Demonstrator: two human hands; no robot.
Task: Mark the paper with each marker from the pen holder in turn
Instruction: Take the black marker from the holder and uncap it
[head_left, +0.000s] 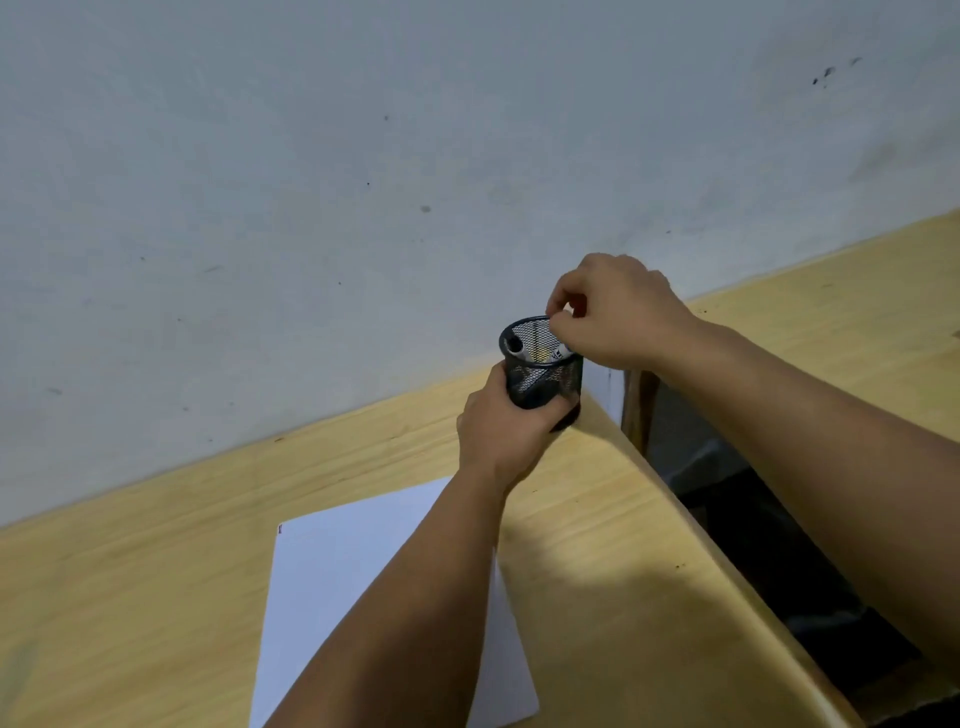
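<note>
Two markers (540, 351) stand loose in the black mesh pen holder (543, 379) at the far corner of the wooden tabletop (597, 571). Left hand (506, 431) wraps fingers round the holder; right hand (618, 312) pinches something at its rim, probably a marker cap. Markers look light, stiff and smooth, best gripped mid-barrel. White paper (363, 582) lies nearer, below a scuffed grey wall (311, 182).

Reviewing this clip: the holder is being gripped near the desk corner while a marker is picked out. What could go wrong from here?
1. The pen holder sits by the desk corner; if the left hand loosens its grip, a tug could tip it over the edge.
2. The right hand pinches only the marker top, so it may slip.
3. The left forearm lies across the paper and could shift it.
</note>
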